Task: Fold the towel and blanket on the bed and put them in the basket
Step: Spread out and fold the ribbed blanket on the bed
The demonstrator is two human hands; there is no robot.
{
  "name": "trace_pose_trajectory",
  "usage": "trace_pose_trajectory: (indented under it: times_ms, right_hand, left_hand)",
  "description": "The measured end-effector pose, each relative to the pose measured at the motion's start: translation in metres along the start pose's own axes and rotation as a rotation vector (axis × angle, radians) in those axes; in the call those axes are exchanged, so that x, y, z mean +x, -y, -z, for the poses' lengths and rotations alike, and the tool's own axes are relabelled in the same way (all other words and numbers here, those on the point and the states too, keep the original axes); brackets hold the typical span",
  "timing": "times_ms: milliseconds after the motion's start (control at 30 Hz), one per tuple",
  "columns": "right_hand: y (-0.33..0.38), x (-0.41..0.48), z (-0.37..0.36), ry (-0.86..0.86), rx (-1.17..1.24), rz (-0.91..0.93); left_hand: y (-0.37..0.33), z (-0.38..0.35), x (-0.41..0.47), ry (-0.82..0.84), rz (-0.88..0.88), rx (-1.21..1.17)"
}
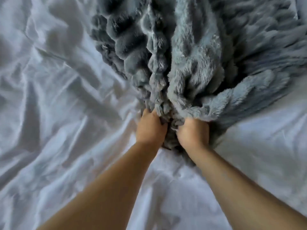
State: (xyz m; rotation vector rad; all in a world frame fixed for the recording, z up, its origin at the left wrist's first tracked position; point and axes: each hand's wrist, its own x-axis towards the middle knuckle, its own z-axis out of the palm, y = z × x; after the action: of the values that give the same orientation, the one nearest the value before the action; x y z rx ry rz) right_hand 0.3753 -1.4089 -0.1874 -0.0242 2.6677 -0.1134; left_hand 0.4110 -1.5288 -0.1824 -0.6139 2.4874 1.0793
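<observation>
A grey-blue furry blanket (191,52) lies bunched on the bed, spreading from the middle of the view toward the top and right. Its near end is gathered into a tight bundle. My left hand (150,128) grips that bundle from the left, fingers curled into the fur. My right hand (192,133) grips it from the right, close beside the left hand. Both forearms reach in from the bottom edge. The view is blurred by motion. No towel and no basket are in view.
A wrinkled white bedsheet (58,97) covers the bed all around the blanket, with deep creases on the left and smoother cloth at the lower right.
</observation>
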Motion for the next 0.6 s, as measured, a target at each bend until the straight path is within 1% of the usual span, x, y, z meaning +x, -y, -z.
trace_pose_trajectory:
  times_ms: [33, 67, 100, 133, 167, 200, 233, 267, 300, 333, 367, 400, 433, 467, 500, 533, 567, 600]
  right_hand:
    - [-0.008, -0.031, 0.010, -0.008, -0.017, -0.127]
    - [-0.008, -0.074, -0.005, 0.066, 0.096, -0.233]
    - [-0.003, -0.112, -0.021, 0.101, 0.216, -0.227]
    - [0.012, -0.129, -0.026, 0.047, 0.290, -0.204]
    - [0.024, -0.145, -0.026, 0.062, 0.357, -0.226]
    - [0.039, -0.148, -0.005, 0.094, 0.419, -0.284]
    - [0.054, -0.140, 0.028, 0.162, 0.496, -0.248]
    - [0.070, -0.121, 0.072, 0.117, 0.397, -0.192]
    - [0.084, -0.104, 0.148, 0.058, 0.279, -0.022]
    - [0.107, -0.099, 0.237, -0.054, 0.183, 0.121]
    - [0.142, -0.107, 0.333, -0.091, 0.303, 0.179]
    - [0.164, -0.124, 0.424, -0.213, 0.414, 0.217]
    - [0.174, -0.152, 0.522, -0.507, 0.413, 0.258]
    - [0.186, -0.189, 0.613, -0.779, 0.476, 0.298]
    - [0.188, -0.228, 0.683, -1.008, 0.590, 0.357]
    - [0.189, -0.270, 0.741, -1.179, 0.661, 0.425]
    - [0.186, -0.310, 0.781, -1.297, 0.672, 0.460]
    - [0.182, -0.344, 0.805, -1.379, 0.638, 0.479]
  left_hand:
    - [0.017, 0.004, -0.036, 0.077, 0.085, -0.051]
    - [0.035, 0.004, -0.066, 0.180, 0.144, -0.035]
    - [0.046, 0.008, -0.095, 0.291, 0.298, -0.061]
    - [0.048, 0.020, -0.112, 0.380, 0.426, -0.117]
    - [0.051, 0.037, -0.130, 0.407, 0.500, -0.162]
    - [0.048, 0.062, -0.137, 0.379, 0.535, -0.208]
    - [0.037, 0.089, -0.137, 0.349, 0.526, -0.191]
    - [0.016, 0.122, -0.128, 0.298, 0.439, -0.160]
    - [-0.024, 0.174, -0.114, 0.243, 0.346, -0.120]
    - [-0.078, 0.236, -0.096, 0.172, 0.223, -0.159]
    - [-0.147, 0.311, -0.092, 0.067, 0.105, -0.243]
    - [-0.218, 0.387, -0.104, -0.105, -0.044, -0.327]
    - [-0.285, 0.459, -0.130, -0.267, -0.198, -0.418]
    - [-0.348, 0.530, -0.168, -0.382, -0.363, -0.517]
    - [-0.393, 0.582, -0.216, -0.429, -0.553, -0.622]
    - [-0.431, 0.627, -0.268, -0.464, -0.720, -0.677]
    - [-0.455, 0.658, -0.317, -0.488, -0.816, -0.695]
    - [-0.467, 0.677, -0.353, -0.483, -0.869, -0.676]
